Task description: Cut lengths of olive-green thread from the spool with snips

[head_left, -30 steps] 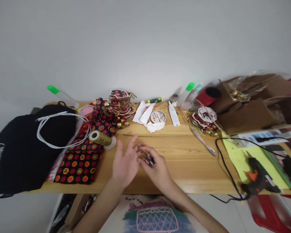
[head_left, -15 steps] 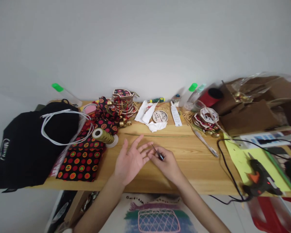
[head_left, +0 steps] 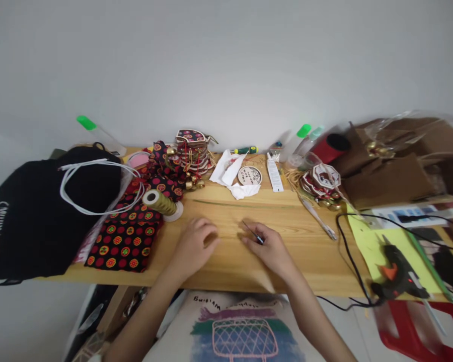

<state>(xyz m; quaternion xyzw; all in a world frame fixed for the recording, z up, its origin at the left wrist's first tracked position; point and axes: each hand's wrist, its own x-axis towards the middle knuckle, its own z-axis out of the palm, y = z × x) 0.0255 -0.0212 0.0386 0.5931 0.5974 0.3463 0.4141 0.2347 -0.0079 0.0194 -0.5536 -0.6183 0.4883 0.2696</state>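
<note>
My right hand (head_left: pixel 270 250) holds a small pointed tool (head_left: pixel 255 235) with a slim metal tip and a dark handle. The tip points up and left above the wooden table (head_left: pixel 287 271); part of the handle is hidden by the fingers. Across from it, my left hand (head_left: pixel 196 245) is palm down, fingers curved, thumb apart from the fingertips, and nothing shows in it. A thin green cord (head_left: pixel 226 203) lies straight across the tabletop beyond both hands. A spool of olive thread (head_left: pixel 162 203) lies on its side left of the cord.
Patterned fabric (head_left: pixel 123 245) and a black bag (head_left: pixel 53 216) lie at left. Along the back are a round printed wooden disc (head_left: pixel 249 175), white tissue (head_left: pixel 226 168) and a glue tube (head_left: pixel 275 173). A pen (head_left: pixel 319 218) and a glue gun (head_left: pixel 398 271) with a black cable lie right.
My left hand has turned from palm up to palm down and moved away from the right hand. My right hand, still holding the tool, has shifted slightly right.
</note>
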